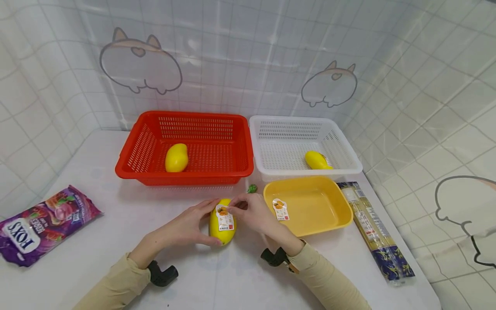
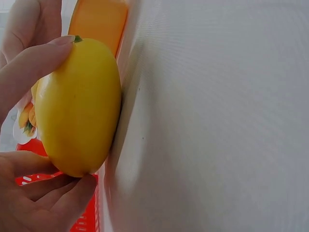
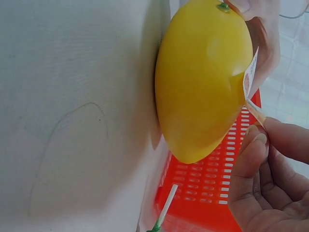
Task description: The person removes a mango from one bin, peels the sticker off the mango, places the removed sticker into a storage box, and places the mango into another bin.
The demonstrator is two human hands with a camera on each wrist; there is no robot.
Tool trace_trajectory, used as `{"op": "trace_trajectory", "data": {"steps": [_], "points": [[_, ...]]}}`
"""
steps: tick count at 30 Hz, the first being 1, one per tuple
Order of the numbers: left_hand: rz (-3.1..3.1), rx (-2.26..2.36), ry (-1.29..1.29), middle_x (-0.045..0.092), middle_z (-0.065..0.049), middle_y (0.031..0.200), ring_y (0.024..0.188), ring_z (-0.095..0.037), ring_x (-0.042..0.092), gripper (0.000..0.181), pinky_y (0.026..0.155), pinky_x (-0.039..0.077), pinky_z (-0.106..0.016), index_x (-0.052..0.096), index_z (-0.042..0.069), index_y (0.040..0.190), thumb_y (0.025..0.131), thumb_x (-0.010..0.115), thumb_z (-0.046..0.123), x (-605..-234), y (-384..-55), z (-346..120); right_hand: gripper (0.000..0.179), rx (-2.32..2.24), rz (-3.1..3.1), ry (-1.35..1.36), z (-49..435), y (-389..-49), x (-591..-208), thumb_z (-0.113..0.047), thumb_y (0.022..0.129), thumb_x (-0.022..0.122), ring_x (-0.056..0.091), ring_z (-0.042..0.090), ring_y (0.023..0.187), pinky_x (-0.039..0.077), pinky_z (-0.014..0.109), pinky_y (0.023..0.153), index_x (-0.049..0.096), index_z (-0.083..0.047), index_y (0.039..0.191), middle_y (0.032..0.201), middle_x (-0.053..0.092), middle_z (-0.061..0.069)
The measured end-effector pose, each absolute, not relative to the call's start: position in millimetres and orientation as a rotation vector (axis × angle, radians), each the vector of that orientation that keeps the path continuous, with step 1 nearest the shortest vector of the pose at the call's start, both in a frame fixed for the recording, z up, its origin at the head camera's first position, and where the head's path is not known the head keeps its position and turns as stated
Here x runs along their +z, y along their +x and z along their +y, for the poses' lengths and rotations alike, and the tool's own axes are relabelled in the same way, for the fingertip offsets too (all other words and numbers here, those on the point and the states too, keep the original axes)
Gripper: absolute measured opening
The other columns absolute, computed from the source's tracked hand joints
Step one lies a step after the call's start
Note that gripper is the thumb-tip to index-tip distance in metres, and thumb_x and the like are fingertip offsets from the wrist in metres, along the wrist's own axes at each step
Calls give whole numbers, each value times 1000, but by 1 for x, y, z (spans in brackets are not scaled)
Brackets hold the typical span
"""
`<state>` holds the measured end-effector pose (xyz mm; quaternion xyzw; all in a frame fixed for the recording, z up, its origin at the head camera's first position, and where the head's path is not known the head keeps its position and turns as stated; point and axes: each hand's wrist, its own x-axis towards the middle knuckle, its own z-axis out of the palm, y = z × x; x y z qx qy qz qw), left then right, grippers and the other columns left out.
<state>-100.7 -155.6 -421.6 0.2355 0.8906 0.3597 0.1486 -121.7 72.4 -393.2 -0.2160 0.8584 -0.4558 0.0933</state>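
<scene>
While the left hand cups a yellow mango lying on the white table, the right hand pinches the top edge of the sticker label on it. Just behind stand a yellow tray, a red basket and a white basket, each basket holding another mango.

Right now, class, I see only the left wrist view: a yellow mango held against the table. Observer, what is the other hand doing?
Observer: The right hand pinches the top edge of the label on the held mango.
Operator: Any other mangoes?
Observer: A second mango lies in the red basket, a third mango in the white basket.
Operator: Any loose labels?
Observer: One loose label sits in the yellow tray.
</scene>
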Motion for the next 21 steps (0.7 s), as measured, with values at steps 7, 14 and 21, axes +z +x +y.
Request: {"op": "trace_trajectory", "data": {"steps": [7,14,21], "points": [[2553,1041,675,36,-11,159,141,-28,44,116,115,38,-51,33,6,156,67,87,57,-422,-101,-155,8,-1361,2536,-633,72,-119,-390,-17,93,72,63,11,76,56,21,71,75,-11,96,85,70,-4],[2555,1016,643,33,-13,161,143,-31,41,116,115,37,-53,32,4,156,68,87,57,-422,-100,-155,7,-1351,2565,-682,71,-116,-388,-14,92,72,62,11,75,56,21,72,76,-9,96,85,71,-3],[2553,1012,634,33,-14,161,143,-32,40,116,115,37,-54,33,4,156,68,87,57,-421,-99,-154,7,-1347,2560,-694,71,-114,-386,-13,92,72,62,10,77,56,20,73,76,-10,97,87,71,-3]]}}
